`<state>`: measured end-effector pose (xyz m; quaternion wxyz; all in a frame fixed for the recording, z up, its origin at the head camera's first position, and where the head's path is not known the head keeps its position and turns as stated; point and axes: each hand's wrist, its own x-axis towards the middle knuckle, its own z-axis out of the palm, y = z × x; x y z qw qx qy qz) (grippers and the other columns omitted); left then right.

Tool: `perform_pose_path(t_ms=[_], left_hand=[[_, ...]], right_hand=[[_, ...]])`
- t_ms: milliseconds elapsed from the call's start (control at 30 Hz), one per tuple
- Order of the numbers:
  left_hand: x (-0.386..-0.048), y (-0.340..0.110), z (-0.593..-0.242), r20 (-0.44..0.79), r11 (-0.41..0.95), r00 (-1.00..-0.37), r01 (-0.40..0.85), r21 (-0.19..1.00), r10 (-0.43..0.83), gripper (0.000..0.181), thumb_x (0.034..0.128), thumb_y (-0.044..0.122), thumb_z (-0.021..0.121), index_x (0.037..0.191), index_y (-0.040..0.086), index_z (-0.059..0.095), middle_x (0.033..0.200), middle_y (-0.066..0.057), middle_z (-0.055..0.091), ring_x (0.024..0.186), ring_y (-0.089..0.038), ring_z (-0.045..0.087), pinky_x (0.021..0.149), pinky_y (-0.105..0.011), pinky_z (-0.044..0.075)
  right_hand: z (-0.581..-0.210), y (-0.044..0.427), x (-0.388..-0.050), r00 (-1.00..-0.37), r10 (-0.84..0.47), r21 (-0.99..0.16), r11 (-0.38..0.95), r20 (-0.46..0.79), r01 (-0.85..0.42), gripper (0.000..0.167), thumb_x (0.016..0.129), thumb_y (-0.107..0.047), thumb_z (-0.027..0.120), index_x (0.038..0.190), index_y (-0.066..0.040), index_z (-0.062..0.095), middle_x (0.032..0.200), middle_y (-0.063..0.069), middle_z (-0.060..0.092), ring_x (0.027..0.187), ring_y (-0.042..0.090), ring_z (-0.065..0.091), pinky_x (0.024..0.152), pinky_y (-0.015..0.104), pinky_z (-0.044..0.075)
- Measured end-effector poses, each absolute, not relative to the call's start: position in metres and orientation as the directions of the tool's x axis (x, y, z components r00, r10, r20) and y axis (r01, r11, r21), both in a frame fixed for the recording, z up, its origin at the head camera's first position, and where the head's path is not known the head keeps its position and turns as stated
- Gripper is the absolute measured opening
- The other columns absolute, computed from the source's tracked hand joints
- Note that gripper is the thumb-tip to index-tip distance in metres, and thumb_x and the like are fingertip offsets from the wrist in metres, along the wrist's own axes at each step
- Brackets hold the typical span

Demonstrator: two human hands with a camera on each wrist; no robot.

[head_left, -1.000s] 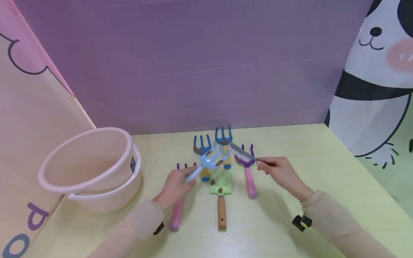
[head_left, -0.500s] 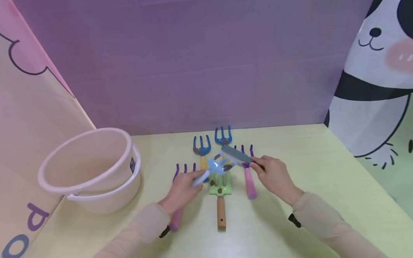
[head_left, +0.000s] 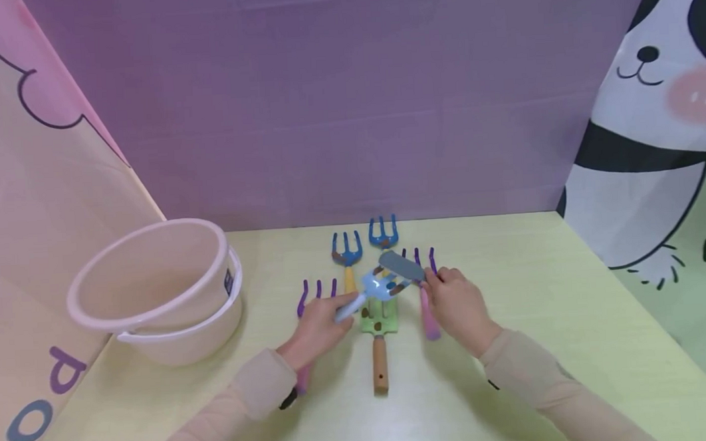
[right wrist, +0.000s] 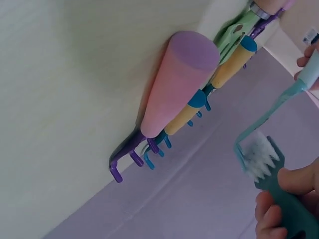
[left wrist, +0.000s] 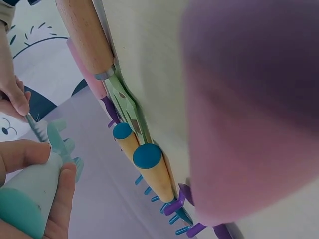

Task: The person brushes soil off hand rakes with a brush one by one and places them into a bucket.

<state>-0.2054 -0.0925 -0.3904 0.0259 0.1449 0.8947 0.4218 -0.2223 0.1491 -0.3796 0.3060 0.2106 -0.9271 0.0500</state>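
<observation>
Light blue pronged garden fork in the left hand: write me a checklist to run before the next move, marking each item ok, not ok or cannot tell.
1. Left hand holding the light blue pronged garden fork by its pale handle: ok.
2. Right hand holding the grey, flat-backed brush with white bristles: ok.
3. Bristles turned toward the fork's head: ok, per right wrist view.
4. Fork free of brown patches: not ok.
5. Fork clear of the green pronged fork with brown wooden handle: ok, left wrist view shows a gap.
6. Grip firmness: cannot tell.
</observation>
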Motion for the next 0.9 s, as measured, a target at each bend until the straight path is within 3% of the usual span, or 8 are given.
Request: perform_pose_path(t_ms=[133, 200, 400, 500, 800, 900], left_hand=[[-0.205, -0.089, -0.391, 0.089, 0.611, -0.953, 0.254, 0.749, 0.288, 0.047, 0.0829, 0.003, 0.059, 0.129, 0.006, 0.052, 0.117, -0.020, 0.060, 0.043, -0.006, 0.040, 0.036, -0.014, 0.036], [-0.205, -0.087, -0.391, 0.100, 0.616, -0.948, 0.273, 0.739, 0.301, 0.046, 0.0829, 0.002, 0.059, 0.129, 0.005, 0.051, 0.118, -0.021, 0.060, 0.042, -0.006, 0.040, 0.035, -0.013, 0.036], [-0.202, -0.084, -0.393, 0.153, 0.619, -0.933, 0.334, 0.711, 0.327, 0.045, 0.0819, -0.002, 0.058, 0.126, -0.001, 0.052, 0.111, -0.025, 0.062, 0.040, -0.005, 0.039, 0.034, -0.014, 0.036], [-0.201, -0.085, -0.392, 0.150, 0.615, -0.934, 0.329, 0.717, 0.325, 0.045, 0.0821, -0.003, 0.057, 0.126, -0.002, 0.051, 0.110, -0.024, 0.063, 0.040, -0.005, 0.040, 0.035, -0.014, 0.037], [-0.202, -0.086, -0.391, 0.127, 0.622, -0.940, 0.306, 0.721, 0.316, 0.046, 0.0827, -0.002, 0.056, 0.128, -0.001, 0.050, 0.114, -0.024, 0.061, 0.040, -0.005, 0.040, 0.035, -0.013, 0.037], [-0.204, -0.086, -0.390, 0.129, 0.634, -0.943, 0.305, 0.711, 0.308, 0.046, 0.0826, -0.001, 0.058, 0.128, 0.000, 0.050, 0.116, -0.024, 0.060, 0.040, -0.005, 0.039, 0.034, -0.013, 0.036]], right_hand=[[-0.383, 0.144, -0.221, -0.664, -0.407, 0.158, 0.901, 0.627, -0.404, 0.031, 0.080, -0.013, 0.068, 0.103, 0.007, 0.064, 0.075, 0.017, 0.063, 0.058, 0.020, 0.053, 0.046, 0.025, 0.048], [-0.383, 0.142, -0.221, -0.679, -0.402, 0.163, 0.907, 0.615, -0.389, 0.031, 0.081, -0.013, 0.067, 0.103, 0.007, 0.064, 0.075, 0.016, 0.062, 0.058, 0.020, 0.052, 0.045, 0.025, 0.047], [-0.375, 0.139, -0.219, -0.830, -0.295, -0.044, 0.933, 0.473, -0.357, 0.028, 0.083, -0.013, 0.063, 0.105, 0.004, 0.065, 0.079, 0.016, 0.063, 0.062, 0.022, 0.055, 0.049, 0.032, 0.051], [-0.372, 0.140, -0.219, -0.866, -0.280, -0.138, 0.921, 0.413, -0.364, 0.027, 0.084, -0.012, 0.062, 0.105, 0.005, 0.065, 0.082, 0.016, 0.065, 0.060, 0.020, 0.054, 0.048, 0.030, 0.049], [-0.370, 0.141, -0.221, -0.824, -0.323, -0.189, 0.873, 0.465, -0.449, 0.024, 0.083, -0.010, 0.065, 0.099, 0.006, 0.067, 0.074, 0.013, 0.065, 0.051, 0.013, 0.045, 0.045, 0.023, 0.039], [-0.373, 0.142, -0.222, -0.788, -0.344, -0.142, 0.871, 0.510, -0.471, 0.025, 0.081, -0.011, 0.066, 0.101, 0.006, 0.067, 0.074, 0.014, 0.064, 0.054, 0.016, 0.049, 0.047, 0.027, 0.045]])
